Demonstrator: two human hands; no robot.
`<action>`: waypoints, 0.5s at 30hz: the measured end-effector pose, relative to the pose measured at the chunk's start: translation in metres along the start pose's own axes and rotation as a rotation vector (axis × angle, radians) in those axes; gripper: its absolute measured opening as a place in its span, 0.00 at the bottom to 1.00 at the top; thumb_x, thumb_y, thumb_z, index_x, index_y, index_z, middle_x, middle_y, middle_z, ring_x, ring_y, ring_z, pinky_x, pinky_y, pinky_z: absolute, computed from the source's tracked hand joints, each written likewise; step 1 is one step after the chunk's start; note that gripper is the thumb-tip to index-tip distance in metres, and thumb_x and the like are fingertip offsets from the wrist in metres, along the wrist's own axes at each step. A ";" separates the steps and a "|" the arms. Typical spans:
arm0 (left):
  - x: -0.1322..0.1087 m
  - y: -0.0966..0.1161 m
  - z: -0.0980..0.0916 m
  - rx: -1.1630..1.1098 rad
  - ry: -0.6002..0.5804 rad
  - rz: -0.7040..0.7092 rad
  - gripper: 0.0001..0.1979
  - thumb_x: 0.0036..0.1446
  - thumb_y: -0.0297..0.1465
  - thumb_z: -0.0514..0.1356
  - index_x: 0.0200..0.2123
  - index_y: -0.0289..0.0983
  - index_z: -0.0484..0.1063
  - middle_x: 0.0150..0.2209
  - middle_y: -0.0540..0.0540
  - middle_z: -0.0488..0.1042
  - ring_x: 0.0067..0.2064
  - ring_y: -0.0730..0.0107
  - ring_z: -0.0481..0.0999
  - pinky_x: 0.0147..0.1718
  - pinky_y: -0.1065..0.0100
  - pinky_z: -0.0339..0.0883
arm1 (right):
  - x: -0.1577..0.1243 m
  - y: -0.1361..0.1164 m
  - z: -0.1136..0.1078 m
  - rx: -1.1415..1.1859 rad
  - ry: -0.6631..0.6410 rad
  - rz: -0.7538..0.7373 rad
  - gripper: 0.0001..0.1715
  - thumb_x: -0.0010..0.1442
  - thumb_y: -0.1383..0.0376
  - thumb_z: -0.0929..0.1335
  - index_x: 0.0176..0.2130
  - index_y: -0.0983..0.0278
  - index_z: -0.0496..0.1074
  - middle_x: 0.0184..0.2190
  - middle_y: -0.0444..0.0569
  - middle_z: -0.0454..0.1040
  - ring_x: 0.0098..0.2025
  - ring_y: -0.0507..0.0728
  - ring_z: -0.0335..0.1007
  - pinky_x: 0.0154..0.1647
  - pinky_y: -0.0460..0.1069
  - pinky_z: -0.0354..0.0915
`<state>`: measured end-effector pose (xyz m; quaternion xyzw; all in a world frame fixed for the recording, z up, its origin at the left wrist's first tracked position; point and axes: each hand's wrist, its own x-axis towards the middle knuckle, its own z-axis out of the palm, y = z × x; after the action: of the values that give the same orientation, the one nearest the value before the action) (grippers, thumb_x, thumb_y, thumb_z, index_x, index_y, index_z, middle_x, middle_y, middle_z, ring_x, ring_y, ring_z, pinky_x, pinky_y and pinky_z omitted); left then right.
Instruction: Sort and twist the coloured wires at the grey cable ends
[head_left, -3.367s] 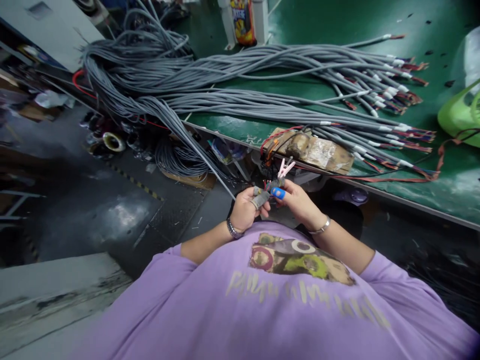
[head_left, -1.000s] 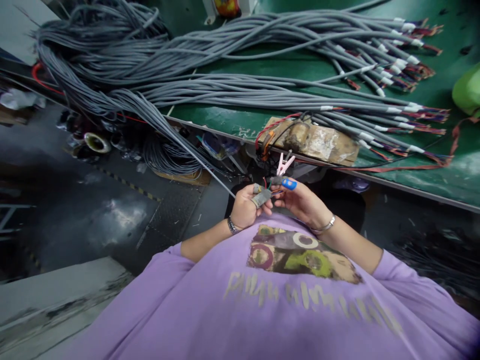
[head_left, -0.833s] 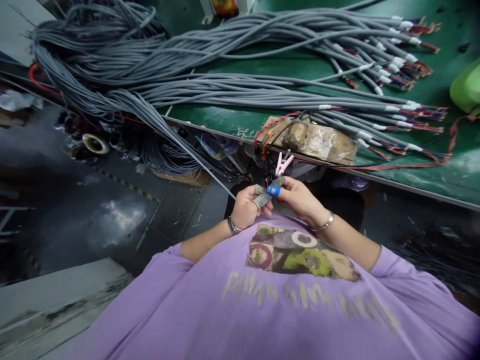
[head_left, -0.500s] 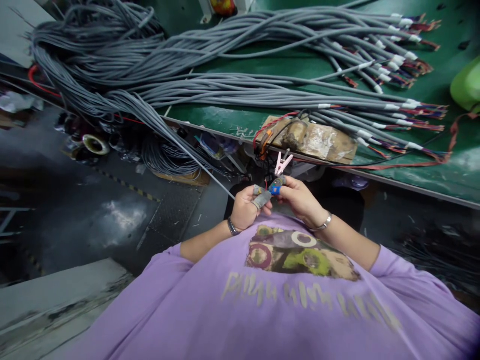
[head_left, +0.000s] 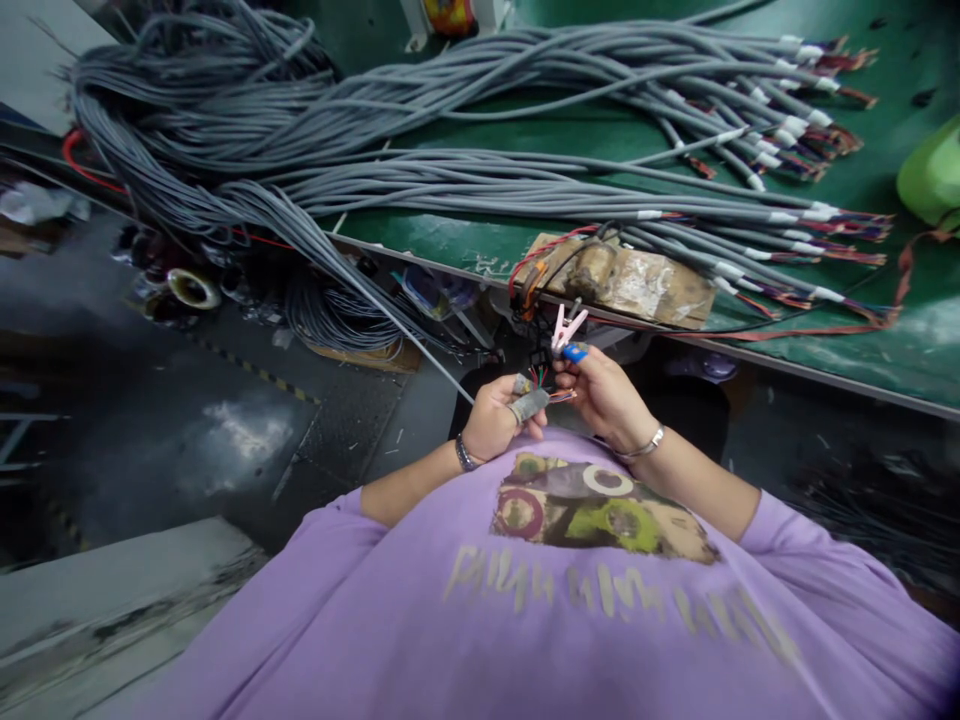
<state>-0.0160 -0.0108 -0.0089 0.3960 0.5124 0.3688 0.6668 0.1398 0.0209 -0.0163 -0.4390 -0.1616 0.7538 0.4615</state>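
My left hand [head_left: 496, 420] is closed round the end of a grey cable [head_left: 420, 340] that runs up to the left onto the bench. Grey tape wraps its fingertips. Thin coloured wires [head_left: 546, 384] fan out of the cable end between my hands. My right hand [head_left: 604, 395], with a blue cot on one fingertip, reaches up and pinches at a pink clip [head_left: 564, 327] just below the bench edge. Both hands sit close together in front of my purple shirt.
A green bench [head_left: 465, 240] carries a big heap of grey cables [head_left: 420, 130] with stripped coloured ends at the right. A taped brown block [head_left: 630, 280] with red and black leads lies at the bench edge. A green bag [head_left: 934, 180] is far right. Tape rolls lie below left.
My right hand has lifted away from the wire ends towards the pink clip, and the coloured wires now show between the hands. The left hand has stayed put.
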 end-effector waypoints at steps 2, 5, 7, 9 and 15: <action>0.001 -0.002 -0.001 -0.032 0.040 0.004 0.21 0.46 0.46 0.70 0.26 0.35 0.68 0.20 0.50 0.75 0.17 0.76 0.73 0.14 0.78 0.53 | -0.003 -0.004 -0.003 -0.054 -0.083 0.056 0.25 0.41 0.54 0.79 0.34 0.62 0.71 0.30 0.43 0.74 0.25 0.49 0.66 0.23 0.45 0.65; 0.002 -0.005 -0.001 -0.042 0.058 0.007 0.21 0.45 0.45 0.70 0.27 0.36 0.68 0.20 0.51 0.74 0.17 0.75 0.72 0.14 0.77 0.55 | -0.008 -0.005 -0.003 -0.219 -0.181 0.077 0.26 0.40 0.54 0.80 0.34 0.63 0.72 0.28 0.43 0.74 0.26 0.50 0.67 0.24 0.46 0.66; 0.003 -0.006 -0.002 -0.018 0.049 0.016 0.19 0.46 0.44 0.70 0.28 0.36 0.69 0.20 0.51 0.74 0.17 0.75 0.72 0.15 0.77 0.57 | -0.009 -0.004 -0.001 -0.324 -0.189 0.013 0.26 0.39 0.55 0.81 0.32 0.64 0.72 0.25 0.42 0.72 0.24 0.49 0.64 0.23 0.45 0.61; 0.002 -0.007 -0.002 0.013 0.046 0.026 0.18 0.46 0.42 0.70 0.28 0.36 0.69 0.20 0.51 0.74 0.17 0.75 0.73 0.15 0.77 0.59 | -0.008 -0.003 0.001 -0.389 -0.183 -0.058 0.24 0.38 0.57 0.81 0.31 0.64 0.72 0.24 0.41 0.72 0.24 0.49 0.62 0.22 0.44 0.57; -0.001 -0.001 0.001 0.082 0.064 0.030 0.18 0.45 0.40 0.72 0.26 0.36 0.68 0.20 0.51 0.74 0.17 0.74 0.73 0.16 0.76 0.61 | -0.007 -0.001 0.004 -0.452 -0.168 -0.156 0.11 0.44 0.62 0.75 0.27 0.63 0.72 0.21 0.41 0.70 0.23 0.49 0.59 0.24 0.45 0.55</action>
<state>-0.0149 -0.0119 -0.0095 0.4189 0.5421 0.3698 0.6276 0.1382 0.0160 -0.0099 -0.4530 -0.3970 0.6946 0.3933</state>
